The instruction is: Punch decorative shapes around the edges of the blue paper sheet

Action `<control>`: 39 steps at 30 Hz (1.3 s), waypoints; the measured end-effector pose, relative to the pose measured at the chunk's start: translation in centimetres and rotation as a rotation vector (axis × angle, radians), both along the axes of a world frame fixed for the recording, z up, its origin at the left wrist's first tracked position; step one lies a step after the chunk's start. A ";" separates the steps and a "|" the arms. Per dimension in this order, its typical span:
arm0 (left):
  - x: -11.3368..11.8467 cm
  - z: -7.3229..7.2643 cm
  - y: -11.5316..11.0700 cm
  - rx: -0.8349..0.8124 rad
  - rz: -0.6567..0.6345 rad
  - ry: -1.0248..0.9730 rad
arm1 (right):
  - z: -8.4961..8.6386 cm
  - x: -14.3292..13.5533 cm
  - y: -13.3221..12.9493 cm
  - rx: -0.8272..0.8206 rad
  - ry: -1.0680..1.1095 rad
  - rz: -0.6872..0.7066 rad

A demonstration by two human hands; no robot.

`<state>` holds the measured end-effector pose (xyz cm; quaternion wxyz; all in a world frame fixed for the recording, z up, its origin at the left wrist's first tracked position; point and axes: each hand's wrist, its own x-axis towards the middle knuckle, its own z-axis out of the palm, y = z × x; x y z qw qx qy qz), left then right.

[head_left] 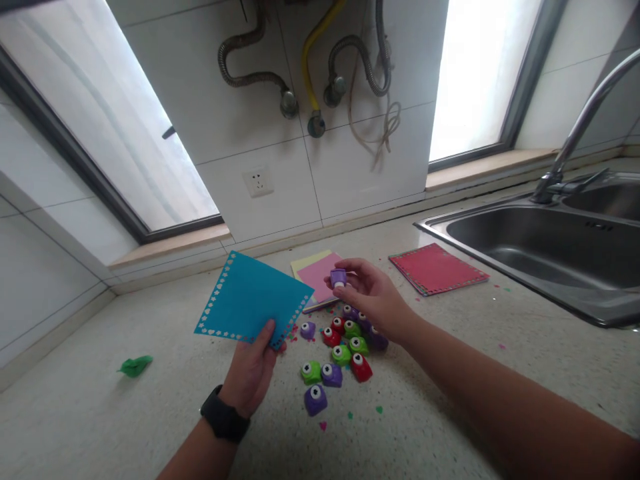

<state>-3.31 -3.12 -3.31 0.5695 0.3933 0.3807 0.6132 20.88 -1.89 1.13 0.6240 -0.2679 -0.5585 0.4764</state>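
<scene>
My left hand [255, 367] grips a blue paper sheet [255, 297] by its near corner, thumb on top. Small cut-out shapes line the sheet's left, near and right edges; its far edge is plain. Between the thumb and fingers of my right hand [375, 297] is a purple craft punch [339, 277], held just right of the sheet and apart from it. Below, on the counter, several more punches lie grouped, among them a green craft punch [341, 355], a red craft punch [361, 367] and a purple one with a white top.
Pink and yellow paper sheets [315, 270] lie behind my right hand. A stack of punched red paper [437, 268] is near the steel sink [480, 223] with its faucet [565, 147]. A crumpled green piece [135, 366] is at left. Tiny paper cut-outs are scattered about.
</scene>
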 end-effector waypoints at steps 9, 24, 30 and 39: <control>0.0 0.0 0.0 -0.033 -0.010 0.012 | -0.8 -1.4 -1.4 0.202 -0.153 -0.030; 0.1 0.1 0.0 -0.035 0.008 0.043 | -1.0 -1.7 -1.6 0.211 -0.284 -0.072; 0.0 0.0 -0.1 -0.038 -0.003 0.030 | -1.1 -1.6 -1.6 0.229 -0.300 -0.095; 0.1 0.0 -0.2 -0.015 -0.020 0.025 | -0.8 -1.3 -1.5 0.300 -0.344 -0.135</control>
